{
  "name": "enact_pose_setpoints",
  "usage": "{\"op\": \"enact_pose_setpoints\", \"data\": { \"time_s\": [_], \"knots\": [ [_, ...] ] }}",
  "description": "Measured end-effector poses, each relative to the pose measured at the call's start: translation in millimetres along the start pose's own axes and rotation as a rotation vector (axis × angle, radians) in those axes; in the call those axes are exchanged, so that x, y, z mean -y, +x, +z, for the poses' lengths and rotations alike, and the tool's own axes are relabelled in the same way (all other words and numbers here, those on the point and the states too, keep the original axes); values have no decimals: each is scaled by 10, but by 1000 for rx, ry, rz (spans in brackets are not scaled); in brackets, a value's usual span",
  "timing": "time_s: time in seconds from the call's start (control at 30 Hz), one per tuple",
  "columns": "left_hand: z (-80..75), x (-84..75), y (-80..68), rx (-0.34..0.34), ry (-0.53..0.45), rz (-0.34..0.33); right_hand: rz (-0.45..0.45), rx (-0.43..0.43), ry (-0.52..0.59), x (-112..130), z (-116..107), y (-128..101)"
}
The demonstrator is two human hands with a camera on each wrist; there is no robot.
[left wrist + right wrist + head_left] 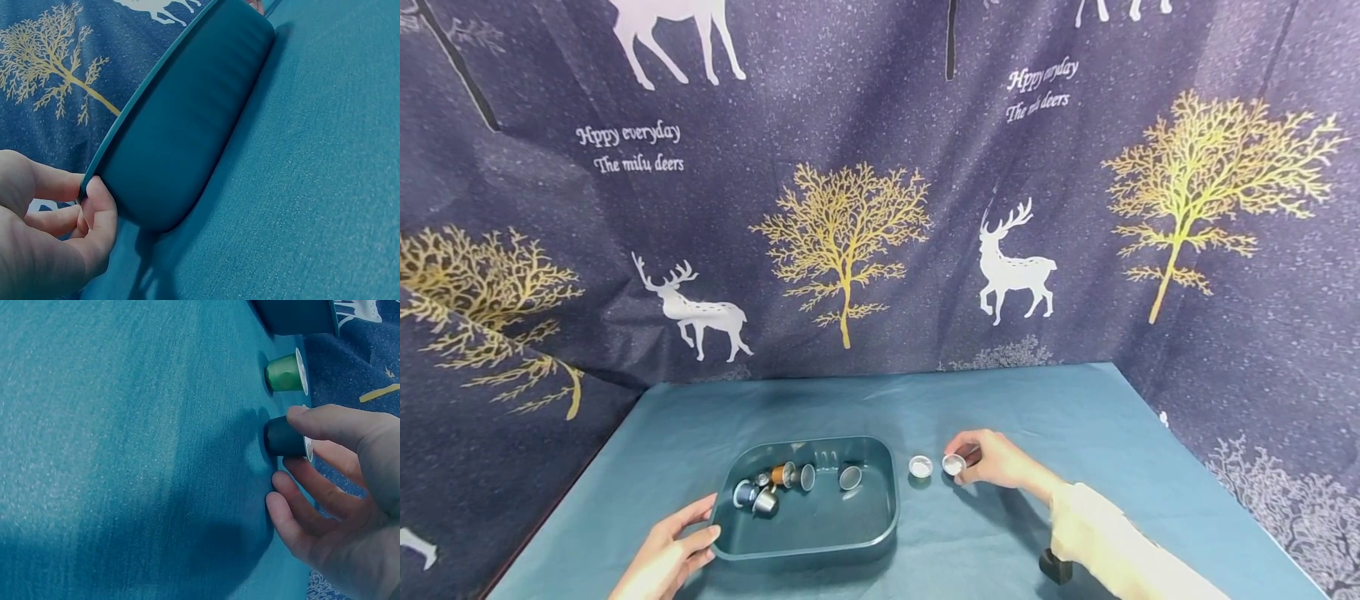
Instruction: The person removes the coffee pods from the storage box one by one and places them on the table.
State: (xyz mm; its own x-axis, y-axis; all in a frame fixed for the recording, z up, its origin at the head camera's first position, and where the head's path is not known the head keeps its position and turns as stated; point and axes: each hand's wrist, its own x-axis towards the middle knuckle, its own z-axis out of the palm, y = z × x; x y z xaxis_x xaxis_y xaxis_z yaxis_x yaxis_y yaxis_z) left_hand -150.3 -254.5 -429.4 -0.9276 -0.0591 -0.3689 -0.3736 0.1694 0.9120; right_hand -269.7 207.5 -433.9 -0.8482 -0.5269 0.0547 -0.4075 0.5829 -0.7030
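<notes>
My left hand [672,543] pinches the near left corner of a dark teal tray [820,548], thumb and fingers on its rim in the left wrist view. Several coffee capsules lie tipped over inside, among them an orange capsule [783,474], a blue capsule [744,493] and a silver capsule [765,503]. Right of the tray, my right hand [992,460] holds a dark coffee capsule [284,437] between thumb and fingers, its pale lid upward. A green coffee capsule [284,373] stands upright between that one and the tray.
A teal cloth [820,402] covers the table. Behind it hangs a dark blue curtain [880,100] printed with white deer and golden trees. A small black object [1056,567] shows under the right sleeve [1097,533].
</notes>
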Motion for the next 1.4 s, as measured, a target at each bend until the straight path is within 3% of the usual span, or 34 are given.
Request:
{"op": "enact_pose_setpoints", "data": {
  "time_s": [0.53, 1.13, 1.4],
  "knots": [
    [-4, 9, 6, 6, -5, 1, 50, 6, 21, 0, 17, -18],
    [-6, 23, -14, -2, -2, 12, 111, 142, 68, 132, -133, 57],
    [-8, 25, -14, -9, 5, 18, 80, 78, -13, 225, -246, 110]
  ]
}}
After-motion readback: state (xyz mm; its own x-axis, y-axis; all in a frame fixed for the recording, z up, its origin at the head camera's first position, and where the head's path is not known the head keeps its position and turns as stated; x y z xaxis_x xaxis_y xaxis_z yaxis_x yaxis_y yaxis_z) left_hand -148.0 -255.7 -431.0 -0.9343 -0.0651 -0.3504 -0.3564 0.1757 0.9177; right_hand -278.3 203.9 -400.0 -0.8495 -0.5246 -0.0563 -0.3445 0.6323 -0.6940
